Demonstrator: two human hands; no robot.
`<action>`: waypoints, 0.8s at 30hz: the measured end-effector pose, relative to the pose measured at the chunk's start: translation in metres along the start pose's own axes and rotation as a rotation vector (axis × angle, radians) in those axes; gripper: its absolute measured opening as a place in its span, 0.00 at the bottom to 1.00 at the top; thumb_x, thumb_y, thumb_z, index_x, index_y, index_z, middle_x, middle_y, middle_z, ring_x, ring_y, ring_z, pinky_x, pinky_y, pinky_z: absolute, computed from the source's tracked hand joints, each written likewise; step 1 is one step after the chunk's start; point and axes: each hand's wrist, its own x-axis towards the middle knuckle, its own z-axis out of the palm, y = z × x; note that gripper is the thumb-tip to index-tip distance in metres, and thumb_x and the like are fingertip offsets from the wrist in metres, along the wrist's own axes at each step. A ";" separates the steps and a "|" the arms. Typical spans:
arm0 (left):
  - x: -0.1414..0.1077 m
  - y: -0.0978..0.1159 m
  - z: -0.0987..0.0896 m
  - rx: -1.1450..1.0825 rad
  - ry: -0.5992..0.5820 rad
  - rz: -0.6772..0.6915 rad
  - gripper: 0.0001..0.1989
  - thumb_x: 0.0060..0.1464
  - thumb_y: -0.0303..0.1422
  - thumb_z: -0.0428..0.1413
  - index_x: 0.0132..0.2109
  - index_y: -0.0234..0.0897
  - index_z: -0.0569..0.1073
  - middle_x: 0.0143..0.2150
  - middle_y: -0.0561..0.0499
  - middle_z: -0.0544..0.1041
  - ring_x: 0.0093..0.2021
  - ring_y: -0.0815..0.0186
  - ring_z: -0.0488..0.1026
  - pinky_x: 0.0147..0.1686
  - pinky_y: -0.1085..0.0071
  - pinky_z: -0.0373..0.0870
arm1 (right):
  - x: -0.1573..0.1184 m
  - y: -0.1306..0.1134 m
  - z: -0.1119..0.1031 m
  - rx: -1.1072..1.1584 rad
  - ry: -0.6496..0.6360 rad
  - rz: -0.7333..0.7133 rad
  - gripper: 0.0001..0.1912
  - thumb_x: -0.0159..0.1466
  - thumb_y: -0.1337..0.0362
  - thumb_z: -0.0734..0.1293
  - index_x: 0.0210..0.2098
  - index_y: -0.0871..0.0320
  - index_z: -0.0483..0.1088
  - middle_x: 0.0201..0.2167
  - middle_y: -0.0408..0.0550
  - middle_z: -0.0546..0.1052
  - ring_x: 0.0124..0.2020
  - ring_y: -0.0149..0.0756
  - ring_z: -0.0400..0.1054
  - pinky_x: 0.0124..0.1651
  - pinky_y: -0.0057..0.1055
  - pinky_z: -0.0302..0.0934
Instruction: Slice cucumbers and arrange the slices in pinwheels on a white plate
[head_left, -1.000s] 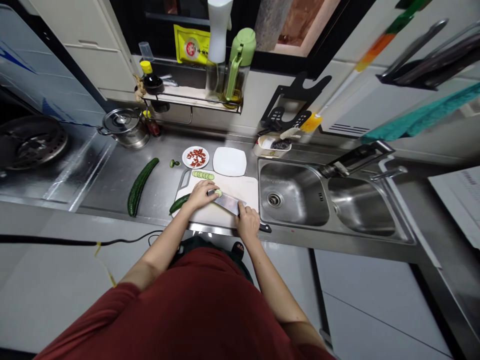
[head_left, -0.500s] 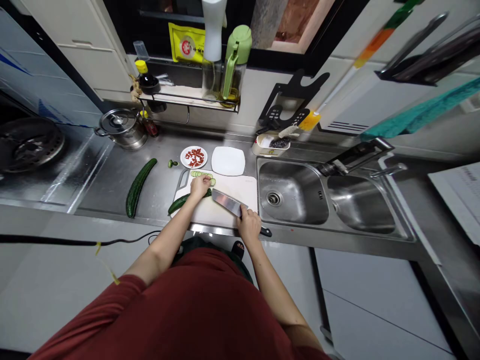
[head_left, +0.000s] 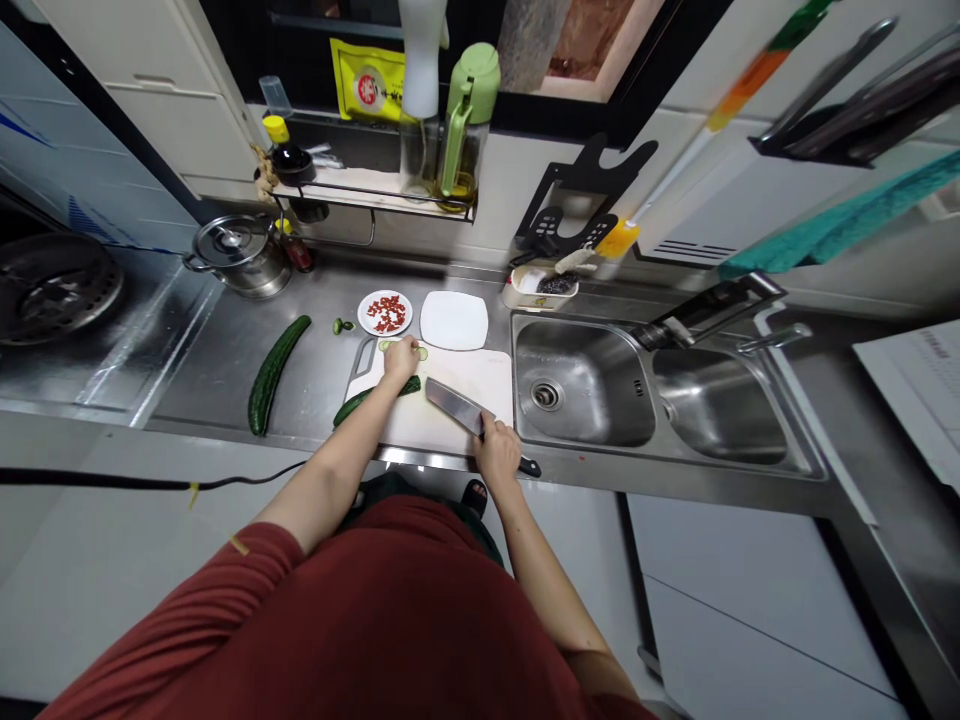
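My right hand [head_left: 498, 448] is closed around the black handle of a kitchen knife [head_left: 453, 402], whose broad blade lies low over the white cutting board [head_left: 450, 437]. At the board's far edge my left hand [head_left: 400, 362] is closed, its fingertips down on the cucumber slices [head_left: 421, 353]; how many it pinches is hidden. Under my left forearm lies the cut cucumber [head_left: 352, 405], its cut end towards the blade. A whole cucumber [head_left: 274, 378] rests on the steel counter to the left of the board.
Behind the board stand a plate of chopped red pieces [head_left: 372, 325] and a white square plate [head_left: 454, 320]. Green cucumber ends [head_left: 343, 326] lie beside them. A lidded pot [head_left: 240, 265] stands at the back left, and a double sink [head_left: 592, 400] adjoins the board's right side.
My left hand has moved away from the cut cucumber, up onto the row of slices near the board's far edge. The knife and my right hand have barely moved.
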 end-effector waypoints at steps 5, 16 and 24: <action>0.002 0.001 -0.001 0.056 -0.016 0.030 0.14 0.51 0.26 0.52 0.44 0.38 0.76 0.37 0.46 0.79 0.41 0.62 0.73 0.46 0.67 0.62 | 0.001 0.001 0.002 0.008 0.020 -0.012 0.25 0.63 0.64 0.63 0.60 0.57 0.61 0.43 0.52 0.73 0.45 0.41 0.63 0.49 0.32 0.49; 0.000 0.006 -0.007 0.110 -0.019 0.038 0.11 0.52 0.28 0.52 0.41 0.39 0.77 0.37 0.47 0.79 0.41 0.61 0.73 0.45 0.67 0.63 | 0.002 0.001 0.003 0.034 0.033 -0.017 0.26 0.62 0.64 0.64 0.60 0.58 0.62 0.43 0.52 0.74 0.45 0.40 0.65 0.49 0.31 0.51; -0.026 0.012 -0.034 -0.019 0.010 0.009 0.12 0.53 0.36 0.54 0.45 0.43 0.75 0.41 0.51 0.78 0.44 0.63 0.72 0.44 0.69 0.65 | 0.005 0.001 0.010 0.272 -0.011 0.057 0.20 0.67 0.58 0.59 0.57 0.54 0.66 0.44 0.48 0.77 0.45 0.37 0.69 0.46 0.28 0.55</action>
